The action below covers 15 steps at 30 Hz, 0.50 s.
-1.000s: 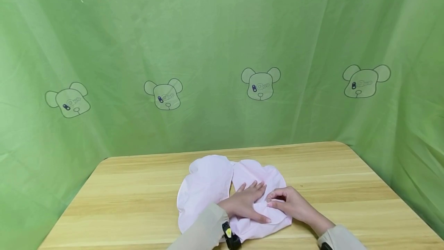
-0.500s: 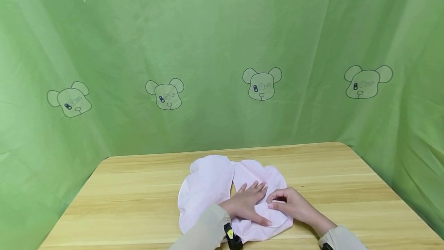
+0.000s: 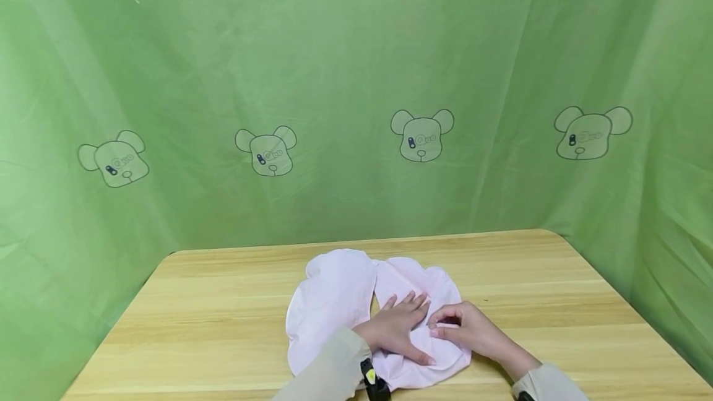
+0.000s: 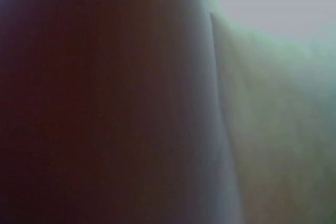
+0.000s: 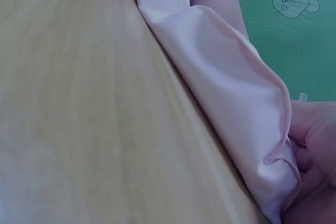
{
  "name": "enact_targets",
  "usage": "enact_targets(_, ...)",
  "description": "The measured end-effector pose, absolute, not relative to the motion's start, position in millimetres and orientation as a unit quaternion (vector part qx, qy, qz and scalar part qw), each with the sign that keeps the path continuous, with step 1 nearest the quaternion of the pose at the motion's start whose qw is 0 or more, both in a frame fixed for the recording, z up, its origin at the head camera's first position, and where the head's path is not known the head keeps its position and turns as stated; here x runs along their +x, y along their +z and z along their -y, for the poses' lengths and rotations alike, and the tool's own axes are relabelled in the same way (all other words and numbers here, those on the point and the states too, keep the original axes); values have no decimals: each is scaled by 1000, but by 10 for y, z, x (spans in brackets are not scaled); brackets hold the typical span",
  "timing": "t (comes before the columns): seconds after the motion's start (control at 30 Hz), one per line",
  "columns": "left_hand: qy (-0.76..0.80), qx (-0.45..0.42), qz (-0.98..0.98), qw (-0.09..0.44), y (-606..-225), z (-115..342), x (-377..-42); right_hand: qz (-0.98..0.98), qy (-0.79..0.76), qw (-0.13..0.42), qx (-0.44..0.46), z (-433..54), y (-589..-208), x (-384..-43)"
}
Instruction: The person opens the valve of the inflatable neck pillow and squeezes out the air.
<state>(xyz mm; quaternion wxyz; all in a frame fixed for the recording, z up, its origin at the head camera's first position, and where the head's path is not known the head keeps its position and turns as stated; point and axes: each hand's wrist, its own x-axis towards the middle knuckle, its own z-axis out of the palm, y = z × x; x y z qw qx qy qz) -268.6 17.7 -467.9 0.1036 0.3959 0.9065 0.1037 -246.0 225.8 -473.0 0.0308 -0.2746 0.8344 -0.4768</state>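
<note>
A soft, pale pink scalloped-edge piece (image 3: 331, 302) lies on the table, with a narrow pointed opening in its middle and creases on its right half. My left hand (image 3: 394, 327) presses flat on that right half, fingers spread. Just right of it, my right hand (image 3: 466, 328) pinches the pink material between thumb and curled fingers. In the right wrist view the piece looks slightly puffed, with a seamed edge, and a small clear tab (image 5: 303, 97) stands up by the fingers. The left wrist view is mostly dark and blurred.
The light wooden table (image 3: 223, 320) has a rounded far edge and extends on both sides of the pink piece. Behind and beside it hangs a green curtain (image 3: 334, 48) printed with bear heads. Long sleeves (image 3: 328, 367) and a black wristband (image 3: 374, 382) are at the near edge.
The head view has shifted very slightly. Both hands and the pink piece stay practically in place.
</note>
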Motion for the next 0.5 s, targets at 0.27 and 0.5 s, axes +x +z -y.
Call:
enact_targets(0.27,112,391,-908,103,-4666,-191,-2678,-836,-475,27,-273,-2276,-4733,-2475)
enact_targets(0.5,137,374,-909,122,-4607,-181,-2649,-824,-490,27,-282,-2282,-4684,-2447)
